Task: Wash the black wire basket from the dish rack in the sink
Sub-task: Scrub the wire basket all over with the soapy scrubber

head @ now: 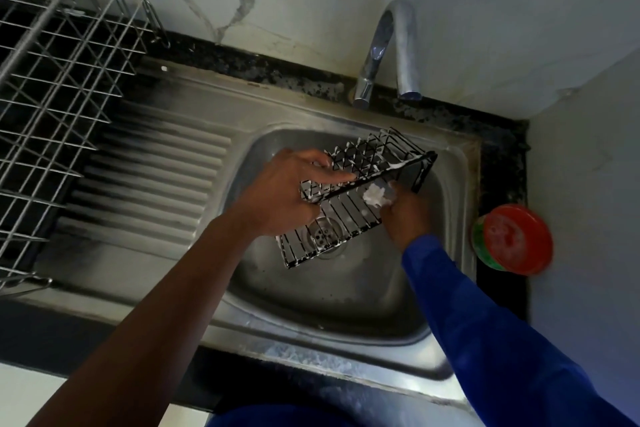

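Observation:
The black wire basket (349, 204), streaked with white suds, is held tilted over the steel sink bowl (346, 295), above the drain. My left hand (284, 191) grips its left end, fingers curled over the rim. My right hand (403, 215), in a blue sleeve, holds a foamy white scrubber (375, 197) against the basket's wires on the right side. The scrubber itself is mostly buried in foam.
A chrome faucet (388, 52) arches over the back of the sink, no water running. A silver wire dish rack (59, 87) stands on the left over the ribbed drainboard (149, 184). A red-lidded round tub (512, 239) sits on the dark counter at right.

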A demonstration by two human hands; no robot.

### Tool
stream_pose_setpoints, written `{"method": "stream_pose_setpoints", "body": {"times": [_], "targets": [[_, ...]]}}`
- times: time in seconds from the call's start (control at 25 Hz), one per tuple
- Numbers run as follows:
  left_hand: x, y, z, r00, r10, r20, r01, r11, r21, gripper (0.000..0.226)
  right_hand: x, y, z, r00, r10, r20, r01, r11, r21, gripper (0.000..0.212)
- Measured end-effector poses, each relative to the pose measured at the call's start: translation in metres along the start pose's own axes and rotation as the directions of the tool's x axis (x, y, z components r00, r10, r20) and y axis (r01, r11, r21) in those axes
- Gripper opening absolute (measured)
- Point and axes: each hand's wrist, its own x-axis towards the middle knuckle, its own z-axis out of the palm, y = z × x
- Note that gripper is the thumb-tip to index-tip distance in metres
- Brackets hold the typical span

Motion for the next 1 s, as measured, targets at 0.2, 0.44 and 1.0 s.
{"method": "stream_pose_setpoints", "body": {"times": [0.2, 0.44, 1.0], "targets": [[0.001, 0.009, 0.000, 1.000, -0.002, 0.006, 0.002, 0.999, 0.039, 0.075, 0.007, -0.019, 0.001, 1.000, 0.004, 0.026, 0.000, 0.984, -0.180, 0.031], [0.000, 0.009, 0.000, 1.000, 0.005, -0.020, -0.005, 1.000, 0.016, 0.075, 0.007, -0.017, -0.009, 0.994, 0.079, 0.073, -0.074, 0.994, -0.077, 0.028], [0.000, 0.010, -0.007, 0.999, -0.018, -0.043, 0.017, 1.000, -0.017, 0.075, 0.016, -0.002, -0.016, 0.967, -0.254, 0.028, 0.228, 0.810, -0.540, 0.014]]}}
